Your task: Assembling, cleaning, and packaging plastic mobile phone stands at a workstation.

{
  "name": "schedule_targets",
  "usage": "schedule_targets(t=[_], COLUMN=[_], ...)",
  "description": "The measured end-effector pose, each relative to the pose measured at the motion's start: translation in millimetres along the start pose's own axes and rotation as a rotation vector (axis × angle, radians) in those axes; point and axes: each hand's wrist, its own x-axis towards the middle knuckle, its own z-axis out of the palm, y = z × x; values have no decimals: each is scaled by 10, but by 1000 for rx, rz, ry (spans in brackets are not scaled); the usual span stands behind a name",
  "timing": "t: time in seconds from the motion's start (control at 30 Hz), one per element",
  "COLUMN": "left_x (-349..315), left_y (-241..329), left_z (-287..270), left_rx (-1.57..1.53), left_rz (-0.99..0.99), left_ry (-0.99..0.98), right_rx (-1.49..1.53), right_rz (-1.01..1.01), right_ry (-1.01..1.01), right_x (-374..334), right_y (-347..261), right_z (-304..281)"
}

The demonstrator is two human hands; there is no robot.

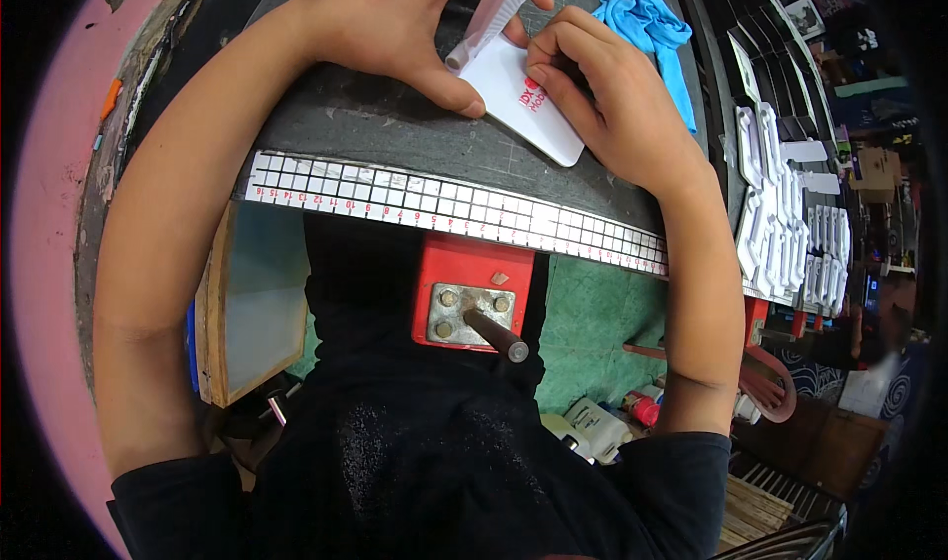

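A white flat plate (523, 106) with rounded corners and red print lies tilted over the dark work table. A pale, translucent ribbed piece (491, 22) with a rounded lower end rises from its far left part; whether the two are joined I cannot tell. My left hand (405, 37) is closed around the plate, thumb along its near left edge, other fingers partly behind the ribbed piece. My right hand (602, 91) has curled fingers, with thumb and forefinger tips pressed together beside the red print. Anything between those fingertips is hidden.
A ruler strip (444, 209) with a grid runs along the table's near edge. A blue cloth (647, 32) lies at the far right. Several white plastic pieces (780, 214) are stacked farther right. Below the edge, a red block (434, 264) carries a metal rod (494, 335).
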Motion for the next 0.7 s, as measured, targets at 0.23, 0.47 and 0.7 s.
schedule_targets(t=[0.23, 0.47, 0.7], left_x=[-8, 8, -3], left_y=[177, -48, 182], left_z=[15, 7, -15], left_rx=[36, -116, 48], left_rz=[7, -24, 8], left_ry=[10, 3, 10], right_rx=[47, 87, 106], right_rz=[-2, -1, 22], right_ry=[-5, -11, -15], right_x=[-21, 4, -28], right_y=[25, 2, 16], right_z=[-23, -27, -30])
